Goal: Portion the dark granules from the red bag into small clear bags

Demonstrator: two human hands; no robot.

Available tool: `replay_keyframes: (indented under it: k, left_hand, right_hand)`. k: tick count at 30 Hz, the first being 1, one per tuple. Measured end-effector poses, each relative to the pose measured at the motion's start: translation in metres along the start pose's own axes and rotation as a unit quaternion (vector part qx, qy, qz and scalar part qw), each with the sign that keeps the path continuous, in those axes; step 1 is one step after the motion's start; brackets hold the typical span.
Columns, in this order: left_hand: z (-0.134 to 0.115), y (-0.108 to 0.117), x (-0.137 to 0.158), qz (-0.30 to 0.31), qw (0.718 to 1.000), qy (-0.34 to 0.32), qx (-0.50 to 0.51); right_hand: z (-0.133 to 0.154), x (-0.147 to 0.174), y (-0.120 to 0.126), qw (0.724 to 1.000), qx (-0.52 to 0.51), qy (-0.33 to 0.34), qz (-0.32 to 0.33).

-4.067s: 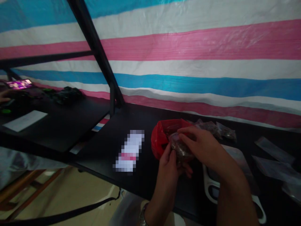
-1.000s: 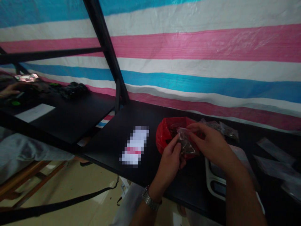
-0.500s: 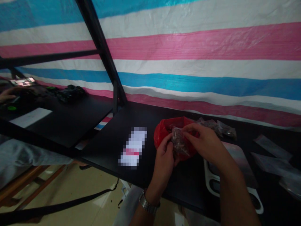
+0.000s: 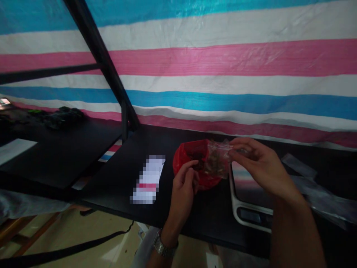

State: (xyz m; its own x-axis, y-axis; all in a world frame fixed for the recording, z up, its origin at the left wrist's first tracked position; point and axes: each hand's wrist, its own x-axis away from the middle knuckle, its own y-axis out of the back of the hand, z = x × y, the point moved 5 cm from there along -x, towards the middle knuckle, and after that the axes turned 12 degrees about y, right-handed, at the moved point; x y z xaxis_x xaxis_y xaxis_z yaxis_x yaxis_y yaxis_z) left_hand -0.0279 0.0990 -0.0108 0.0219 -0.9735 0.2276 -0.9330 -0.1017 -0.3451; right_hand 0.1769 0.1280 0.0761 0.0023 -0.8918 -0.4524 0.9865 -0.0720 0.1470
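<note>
A small clear zip bag [image 4: 218, 160] with brownish pieces inside hangs from the fingers of my right hand [image 4: 255, 156], pinched at its upper right corner. It hangs over the right part of a red plastic bag [image 4: 182, 160], whose mouth shows more dark brown pieces. My left hand [image 4: 184, 184] is at the left front of the red bag, index finger stretched toward the opening and the others loosely bent. I see nothing held in it. Just right of the red bag lies a digital scale [image 4: 237, 208], partly covered by my right forearm.
Several clear plastic bags [image 4: 320, 190] lie on the black table [image 4: 111, 190] at the right. A pale pixelated sheet [image 4: 147, 180] lies left of the red bag. A black metal post [image 4: 103, 61] slants up before the striped sheeting [image 4: 223, 59]. On the left table are white paper [image 4: 16, 149] and a dark bundle [image 4: 64, 117].
My right hand has moved the zip bag slightly right and turned it, so its zip edge is up. My left hand has let go of it. The view has swung right.
</note>
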Motion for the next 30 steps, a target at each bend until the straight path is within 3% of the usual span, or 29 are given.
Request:
replay_keyframes:
  k: [5,10,14,20,24,30]
  left_hand:
    - [-0.009,0.007,0.002,-0.032,0.997,-0.067,-0.032]
    - [-0.013,0.012,0.005,-0.062,0.989,-0.128,-0.036]
    - [-0.013,0.010,0.006,-0.062,0.987,-0.138,-0.061]
    - [-0.012,-0.002,0.009,-0.026,0.979,-0.135,-0.148]
    - [-0.011,-0.010,0.010,-0.017,0.967,-0.166,-0.193]
    - [-0.008,-0.005,0.005,0.002,0.988,-0.106,-0.115]
  right_hand:
    - [0.005,0.014,0.049,0.997,0.030,-0.018,-0.069]
    - [-0.012,0.030,0.086,0.990,0.126,-0.063,-0.029]
    - [-0.031,0.041,0.108,0.973,0.201,-0.111,0.005]
    - [-0.034,0.044,0.131,0.963,0.250,-0.073,-0.061]
    - [-0.037,0.045,0.137,0.954,0.282,-0.084,-0.060]
    - [-0.046,0.046,0.139,0.934,0.338,-0.114,-0.021]
